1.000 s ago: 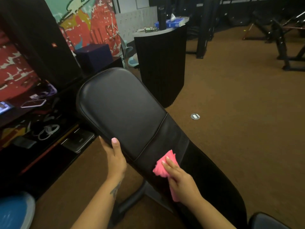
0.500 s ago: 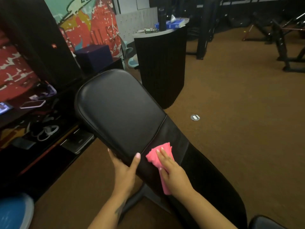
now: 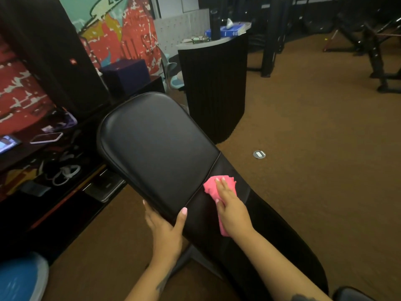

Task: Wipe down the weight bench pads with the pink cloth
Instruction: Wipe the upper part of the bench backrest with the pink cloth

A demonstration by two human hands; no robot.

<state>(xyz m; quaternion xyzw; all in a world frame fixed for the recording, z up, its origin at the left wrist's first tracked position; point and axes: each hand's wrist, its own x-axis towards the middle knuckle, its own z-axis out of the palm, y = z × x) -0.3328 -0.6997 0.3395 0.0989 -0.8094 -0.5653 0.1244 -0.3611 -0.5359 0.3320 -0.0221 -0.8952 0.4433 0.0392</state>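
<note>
Crumpled pink cloth [image 3: 219,185] under right hand [image 3: 233,208]

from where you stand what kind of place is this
Most likely a gym. A person wipes a black padded weight bench with a pink cloth, dark exercise machine frames stand across the brown carpet, and a round black counter looks like a front desk.
</note>
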